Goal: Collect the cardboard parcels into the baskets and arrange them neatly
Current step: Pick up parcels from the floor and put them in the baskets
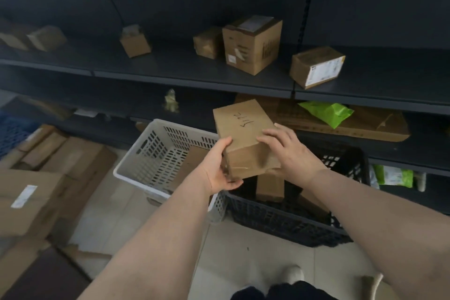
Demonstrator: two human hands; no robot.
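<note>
Head view: I'm holding one cardboard parcel (244,136) with scribbled handwriting on top, up over the gap where the white basket (155,153) meets the black basket (287,221). My left hand (222,165) cups its lower left corner, fingers curled under the bottom edge. My right hand (287,151) lies flat on the top right, fingers spread, pressing down. Both are closed on it, both arms stretched forward, parcel tilted away from me.

Progress: early to middle, I'd say. White basket has one flat parcel (192,163) leaning inside, black basket has at least two brown parcels (270,187) low down, loosely placed, not neat yet. Still left on the dark shelf (170,66): a tall box (253,44), a small box beside it (207,42), a labelled box (316,67) to the right, one more (135,42) to the left, blurry ones far left. Piles of cardboard (48,178) on the floor at left, can't tell if they count.
</note>
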